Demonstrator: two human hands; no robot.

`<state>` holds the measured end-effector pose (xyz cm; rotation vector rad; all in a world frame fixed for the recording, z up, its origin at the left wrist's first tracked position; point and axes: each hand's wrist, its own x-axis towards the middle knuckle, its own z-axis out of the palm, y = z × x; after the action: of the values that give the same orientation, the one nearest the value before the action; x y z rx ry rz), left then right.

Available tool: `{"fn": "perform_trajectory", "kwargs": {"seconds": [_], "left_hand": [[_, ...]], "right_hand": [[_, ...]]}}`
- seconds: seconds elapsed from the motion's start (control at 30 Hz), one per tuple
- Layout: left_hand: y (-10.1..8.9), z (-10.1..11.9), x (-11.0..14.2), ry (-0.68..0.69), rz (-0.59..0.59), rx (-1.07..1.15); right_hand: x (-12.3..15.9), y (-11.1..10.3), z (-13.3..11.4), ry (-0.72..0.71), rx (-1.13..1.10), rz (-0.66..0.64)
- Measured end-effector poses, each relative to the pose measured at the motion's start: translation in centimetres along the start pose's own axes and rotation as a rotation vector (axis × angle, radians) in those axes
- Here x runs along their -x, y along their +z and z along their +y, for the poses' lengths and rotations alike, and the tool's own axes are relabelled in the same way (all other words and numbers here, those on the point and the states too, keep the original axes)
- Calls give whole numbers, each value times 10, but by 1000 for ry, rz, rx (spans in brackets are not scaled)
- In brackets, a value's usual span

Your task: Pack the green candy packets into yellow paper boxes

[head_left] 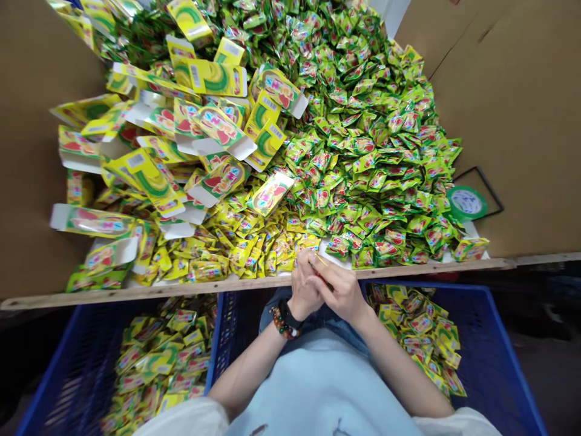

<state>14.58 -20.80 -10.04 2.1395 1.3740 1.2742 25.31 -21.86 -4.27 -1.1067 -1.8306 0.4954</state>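
My left hand (305, 284) and my right hand (339, 289) are pressed together over the table's front edge, fingers curled round a small thing between them that I cannot make out; a thin yellow sliver shows at the fingertips. The left wrist wears a bead bracelet (284, 323). Just beyond the hands lie yellow sachets (254, 248) and a large heap of green sachets (376, 151). Flat and folded yellow-green cartons (218, 130) are piled at the left of the table.
A wooden strip (190, 286) edges the table front. Cardboard walls (512, 109) stand left and right. A green tape roll (466, 203) lies at the right. Below, blue crates (72, 375) on both sides of my lap hold filled cartons.
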Motion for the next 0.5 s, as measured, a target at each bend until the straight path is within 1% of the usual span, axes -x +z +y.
{"fn": "perform_trajectory", "kwargs": {"seconds": [0.03,0.1,0.17,0.2,0.23,0.27,0.3,0.33,0.37,0.43,0.47,0.5], "left_hand": [[-3,1,-3,21,-29,22],[-16,2,-13,88,-149,56],[-34,-2,-31,152,-279,18],[-43,-6,-42,160,-313,-47],[-51,-12,-53,149,-325,-139],[-58,-18,-66,118,-325,-248],[-63,-25,-78,89,-345,-357],[-65,-31,-90,70,-391,-453],[-65,-36,-100,65,-462,-532],[-60,-41,-117,96,-621,-626],[-56,-42,-122,120,-677,-652],[-52,-42,-125,146,-709,-672]], "right_hand": [[3,-3,0,-13,31,-9],[15,-19,0,20,95,-10],[32,-48,-2,146,235,19],[41,-64,-2,237,352,45],[48,-79,-1,338,507,44],[53,-90,1,408,645,13],[55,-96,3,438,734,-35],[52,-97,7,429,768,-88],[45,-91,11,395,755,-133],[19,-66,22,304,653,-164],[1,-50,27,277,618,-147],[-19,-35,33,278,612,-101]]}}
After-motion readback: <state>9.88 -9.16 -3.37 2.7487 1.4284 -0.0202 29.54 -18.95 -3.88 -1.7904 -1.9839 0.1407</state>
